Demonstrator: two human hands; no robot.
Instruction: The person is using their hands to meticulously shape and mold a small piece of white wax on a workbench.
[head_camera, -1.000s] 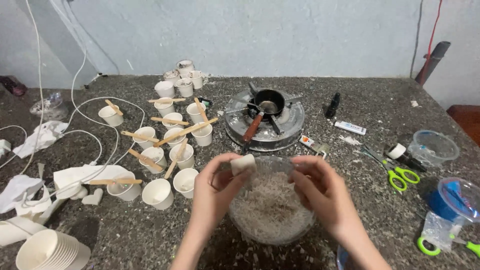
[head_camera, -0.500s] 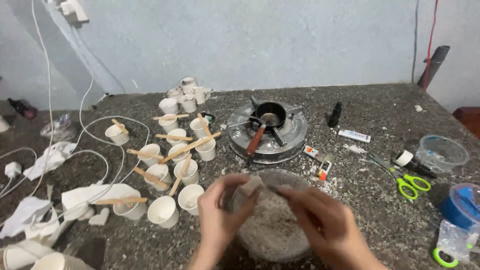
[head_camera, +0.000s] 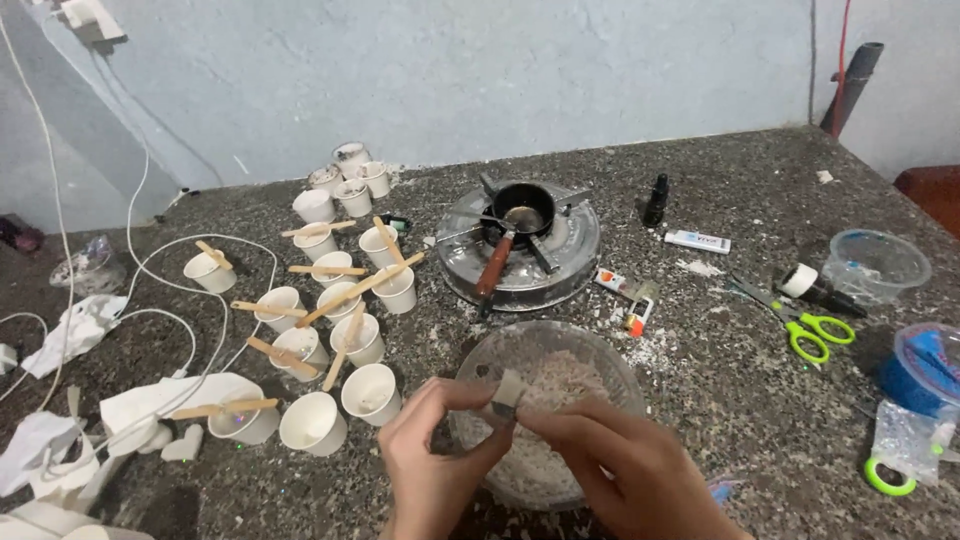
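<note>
At nine o'clock on the speckled stone tabletop (head_camera: 720, 400) lie loops of white cable (head_camera: 150, 300) and crumpled white tissue (head_camera: 75, 325). Moving toward ten o'clock stands a cluster of small white paper cups (head_camera: 330, 300), several with flat wooden sticks (head_camera: 360, 288) laid across their rims; one empty cup (head_camera: 313, 423) sits near my left hand.

My left hand (head_camera: 432, 465) is at six o'clock, fingers curled narrow, thumb and forefinger pinching a small pale waxy piece (head_camera: 508, 392). My right hand (head_camera: 625, 470), just beside it at five o'clock, has its fingertips closed on the same piece from the other side, so both hands hold it together. The piece hangs over the near rim of a clear glass bowl (head_camera: 590, 350) half filled with whitish flakes, which sits right in front of me at the centre.

At twelve o'clock, beyond the bowl, is a round metal stove (head_camera: 570, 245) carrying a small black pan (head_camera: 524, 205) with a wooden handle pointing toward me. Between stove and bowl lies a small lighter (head_camera: 638, 316). At one o'clock stands a small dark bottle (head_camera: 656, 200), with a flat white tube (head_camera: 698, 241) near it. At three o'clock lie green-handled scissors (head_camera: 815, 330), a clear plastic tub (head_camera: 878, 265) and, at the edge, a blue container (head_camera: 925, 365).
</note>
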